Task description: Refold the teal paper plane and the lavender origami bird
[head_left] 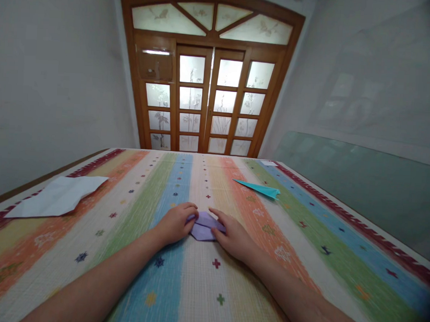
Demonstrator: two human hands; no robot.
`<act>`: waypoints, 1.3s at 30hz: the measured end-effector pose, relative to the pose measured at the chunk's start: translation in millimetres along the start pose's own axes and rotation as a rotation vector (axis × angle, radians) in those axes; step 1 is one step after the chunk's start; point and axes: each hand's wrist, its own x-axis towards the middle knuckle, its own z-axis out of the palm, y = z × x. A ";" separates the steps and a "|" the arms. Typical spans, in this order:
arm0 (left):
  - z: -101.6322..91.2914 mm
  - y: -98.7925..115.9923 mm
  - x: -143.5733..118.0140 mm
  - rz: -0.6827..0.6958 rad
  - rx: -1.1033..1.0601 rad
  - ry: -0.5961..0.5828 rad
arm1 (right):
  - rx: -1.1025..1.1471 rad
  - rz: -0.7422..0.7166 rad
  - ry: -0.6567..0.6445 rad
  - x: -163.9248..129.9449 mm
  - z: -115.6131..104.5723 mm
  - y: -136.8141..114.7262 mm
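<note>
A piece of folded purple paper [205, 227] lies low on the striped tablecloth, between my two hands. Its left edge is in the curled fingers of my left hand [177, 221], with the thumb near the lower left side. On the other side, my right hand [233, 235] grips the right edge, thumb on top at the front and index finger behind. Creases and overlapping layers show across the paper's upper face. Parts of both side edges are hidden under my fingers.
A turquoise paper plane [259, 187] rests at the back right. To the left lies a white sheet of paper [60, 196], slightly bent. A small white slip [268, 163] is near the far right corner. Beyond the table stand wood-framed glass doors [209, 98].
</note>
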 end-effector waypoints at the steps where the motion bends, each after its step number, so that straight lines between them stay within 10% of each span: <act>1: 0.1 -0.9 -0.3 -0.005 0.002 -0.027 | -0.026 -0.009 0.011 0.2 -0.3 0.8; 15: -9.0 9.2 -0.3 0.096 0.091 -0.215 | -0.140 -0.155 -0.059 -0.1 -4.1 -8.7; 39: 1.3 5.2 -0.7 0.048 0.000 -0.157 | -0.151 -0.093 -0.027 1.8 -1.1 -9.1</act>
